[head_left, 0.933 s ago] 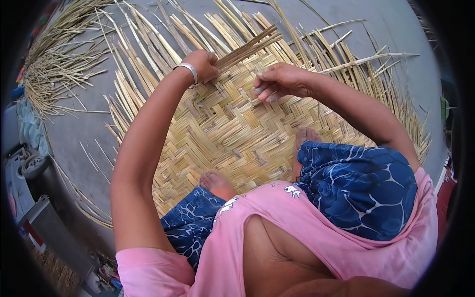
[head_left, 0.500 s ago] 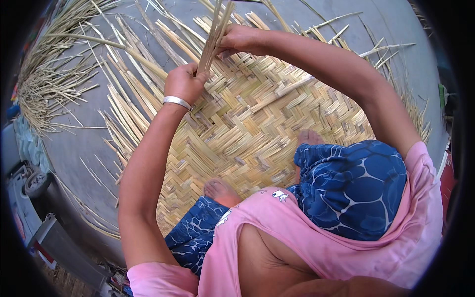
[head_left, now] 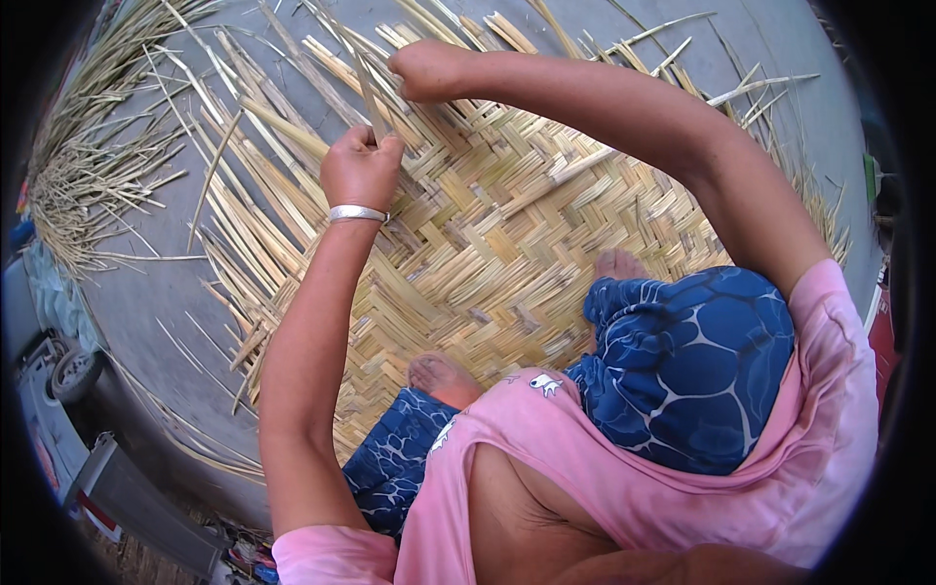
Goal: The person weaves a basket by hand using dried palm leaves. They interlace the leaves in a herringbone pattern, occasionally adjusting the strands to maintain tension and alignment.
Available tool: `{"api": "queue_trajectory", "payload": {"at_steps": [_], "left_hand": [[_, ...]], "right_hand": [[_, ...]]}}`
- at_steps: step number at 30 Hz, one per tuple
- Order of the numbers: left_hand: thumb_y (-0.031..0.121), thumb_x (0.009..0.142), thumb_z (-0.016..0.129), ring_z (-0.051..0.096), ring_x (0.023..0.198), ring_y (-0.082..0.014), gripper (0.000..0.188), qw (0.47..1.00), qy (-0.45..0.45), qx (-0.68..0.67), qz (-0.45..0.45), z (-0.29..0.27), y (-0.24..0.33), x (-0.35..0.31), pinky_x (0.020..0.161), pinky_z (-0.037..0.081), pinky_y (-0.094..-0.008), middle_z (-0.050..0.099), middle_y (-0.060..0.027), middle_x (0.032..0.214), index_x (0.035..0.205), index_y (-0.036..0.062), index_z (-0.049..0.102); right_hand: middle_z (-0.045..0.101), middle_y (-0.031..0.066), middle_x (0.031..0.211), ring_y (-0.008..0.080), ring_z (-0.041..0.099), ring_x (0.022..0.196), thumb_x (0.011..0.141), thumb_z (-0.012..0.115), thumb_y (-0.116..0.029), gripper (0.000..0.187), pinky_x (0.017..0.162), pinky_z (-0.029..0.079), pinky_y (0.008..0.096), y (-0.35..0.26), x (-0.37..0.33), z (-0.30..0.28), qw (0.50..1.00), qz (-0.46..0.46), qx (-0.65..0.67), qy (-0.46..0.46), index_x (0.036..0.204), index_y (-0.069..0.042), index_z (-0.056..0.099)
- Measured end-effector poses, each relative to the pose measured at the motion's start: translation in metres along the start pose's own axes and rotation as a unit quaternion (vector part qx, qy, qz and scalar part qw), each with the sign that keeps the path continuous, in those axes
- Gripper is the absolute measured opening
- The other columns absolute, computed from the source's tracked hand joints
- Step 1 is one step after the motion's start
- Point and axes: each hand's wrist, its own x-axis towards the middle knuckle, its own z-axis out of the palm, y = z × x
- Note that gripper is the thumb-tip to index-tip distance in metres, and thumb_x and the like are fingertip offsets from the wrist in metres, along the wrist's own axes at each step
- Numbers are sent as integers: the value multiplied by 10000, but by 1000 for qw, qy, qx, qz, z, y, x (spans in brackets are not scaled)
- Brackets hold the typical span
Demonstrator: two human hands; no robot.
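A mat (head_left: 487,253) of flat, pale yellow-green reed strips, woven in a zigzag pattern, lies under my feet. Its loose strip ends (head_left: 249,185) fan out along the far left side. Over that far edge my left hand (head_left: 363,174), with a silver bangle on its wrist, is closed around thin reed strips (head_left: 372,96) that rise from its grip. Slightly beyond and to the right, my right hand (head_left: 429,71) makes a fist beside those strips. Its fingertips face away, so whatever it holds is hidden.
A heap of thin reeds (head_left: 73,200) lies on the grey floor (head_left: 146,292) at far left. My feet (head_left: 439,375) rest on the mat. A small wheel (head_left: 75,375) and grey panels (head_left: 146,502) stand at the lower left. More loose stalks (head_left: 765,88) stick out at right.
My right hand has moved left and slightly up. The broad strips that stood upright between my hands now lean away to the left. A long stalk at the left has swung downward.
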Motion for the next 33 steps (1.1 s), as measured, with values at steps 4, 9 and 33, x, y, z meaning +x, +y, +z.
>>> {"api": "queue_trajectory", "payload": {"at_steps": [4, 9, 33], "left_hand": [[275, 680, 600, 612, 590, -265, 266, 999, -15, -43, -21, -3, 1, 0, 604, 485, -350, 619, -136, 619, 741, 22, 657], [273, 680, 599, 606, 573, -249, 265, 999, -20, -43, -17, -3, -1, 3, 599, 483, -344, 615, -132, 610, 740, 21, 655], [183, 732, 655, 495, 521, -62, 198, 994, -38, -97, -30, 3, 7, 4, 481, 408, -238, 561, -6, 592, 717, -12, 624]], "right_hand": [[627, 210, 774, 384, 612, 761, 710, 580, -132, 171, 702, 479, 427, 2, 5, -1, 999, -21, 6, 25, 815, -9, 637], [635, 182, 782, 358, 617, 723, 715, 636, -181, 240, 669, 481, 399, 15, 3, -7, 998, 8, 19, 54, 894, -21, 629], [634, 76, 771, 270, 607, 744, 703, 675, -253, 231, 662, 465, 382, 30, -57, -16, 991, -34, 81, -100, 862, -101, 603]]}}
